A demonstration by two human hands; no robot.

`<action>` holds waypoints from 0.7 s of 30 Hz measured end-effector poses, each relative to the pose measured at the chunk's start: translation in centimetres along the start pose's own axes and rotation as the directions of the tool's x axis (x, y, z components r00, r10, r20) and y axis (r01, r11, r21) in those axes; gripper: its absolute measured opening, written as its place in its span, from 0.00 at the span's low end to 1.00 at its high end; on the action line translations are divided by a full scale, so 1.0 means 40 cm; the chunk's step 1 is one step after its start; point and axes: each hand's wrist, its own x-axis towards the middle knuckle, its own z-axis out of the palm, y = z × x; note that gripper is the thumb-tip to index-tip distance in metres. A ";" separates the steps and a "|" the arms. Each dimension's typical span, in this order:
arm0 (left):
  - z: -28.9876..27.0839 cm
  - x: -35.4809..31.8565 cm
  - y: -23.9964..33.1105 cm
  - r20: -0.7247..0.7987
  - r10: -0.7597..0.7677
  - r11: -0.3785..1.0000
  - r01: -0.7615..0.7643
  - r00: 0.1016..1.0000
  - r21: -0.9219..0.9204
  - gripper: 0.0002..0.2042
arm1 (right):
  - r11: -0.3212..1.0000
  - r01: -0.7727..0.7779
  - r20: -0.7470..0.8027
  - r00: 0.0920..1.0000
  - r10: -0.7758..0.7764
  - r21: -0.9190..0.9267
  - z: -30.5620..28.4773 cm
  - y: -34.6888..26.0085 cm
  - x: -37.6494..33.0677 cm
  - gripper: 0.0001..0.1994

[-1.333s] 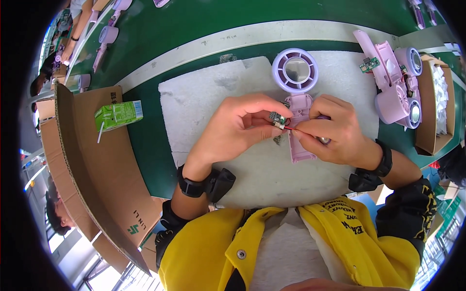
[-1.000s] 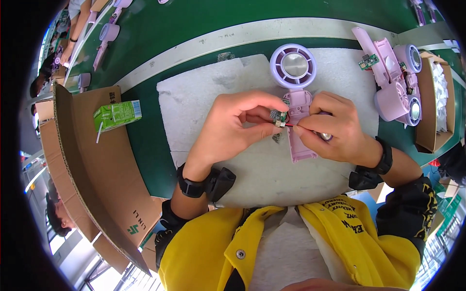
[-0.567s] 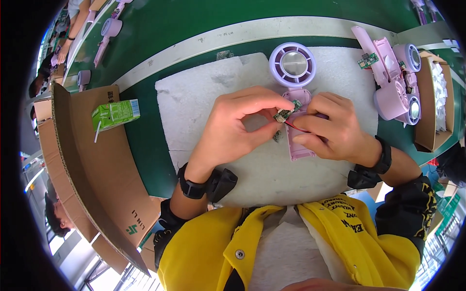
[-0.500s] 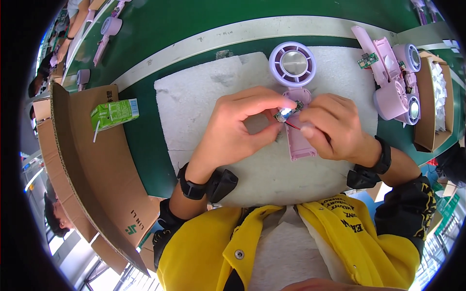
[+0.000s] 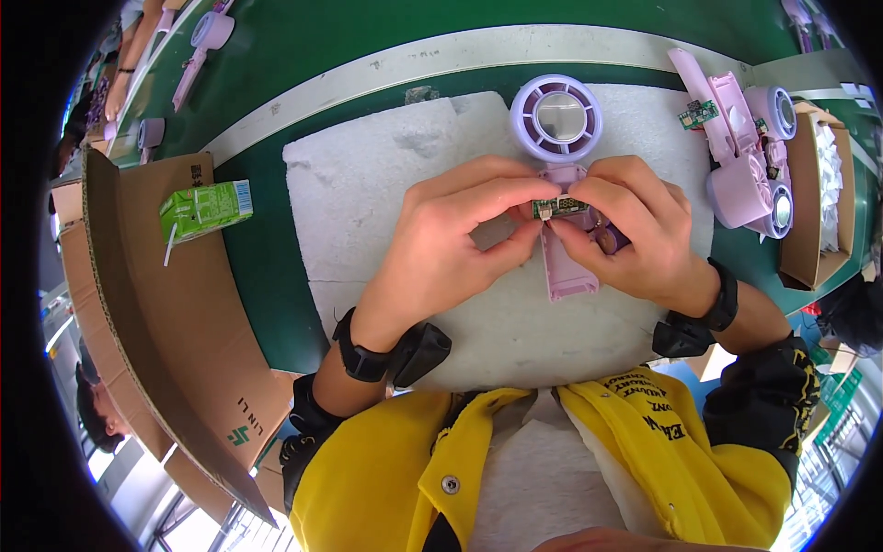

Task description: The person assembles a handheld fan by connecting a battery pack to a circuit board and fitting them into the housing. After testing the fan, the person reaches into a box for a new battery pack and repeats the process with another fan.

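Head view, read from the left of the frame to the right. At far left a flattened cardboard box (image 5: 175,313) lies along the green table (image 5: 303,55), and a green drink carton (image 5: 206,208) with a straw rests on its upper part. At centre a white foam pad (image 5: 368,212) covers the table. On the pad, in the upper middle of the frame, lies a lilac handheld fan (image 5: 557,124) with its round head pointing up the frame and its open pink handle shell (image 5: 570,271) pointing down. The left hand (image 5: 451,244) comes in from lower left, its thumb and forefinger pinched on the left end of a small green circuit board (image 5: 559,208) held just over the top of the handle. The right hand (image 5: 635,230) meets it from the right, fingertips closed on the board's other end; the two hands touch over the fan. Both wrists carry black bands. At upper right a pile of further lilac fan parts (image 5: 750,152) lies beside a second green circuit board (image 5: 699,114), with an open cardboard carton (image 5: 809,193) at the frame's right edge.
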 end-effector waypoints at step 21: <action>0.016 -0.008 -0.009 -0.050 0.088 0.983 -0.078 0.995 0.164 0.15 | 0.999 -0.045 -0.002 0.999 0.045 0.022 -0.003 0.005 0.001 0.21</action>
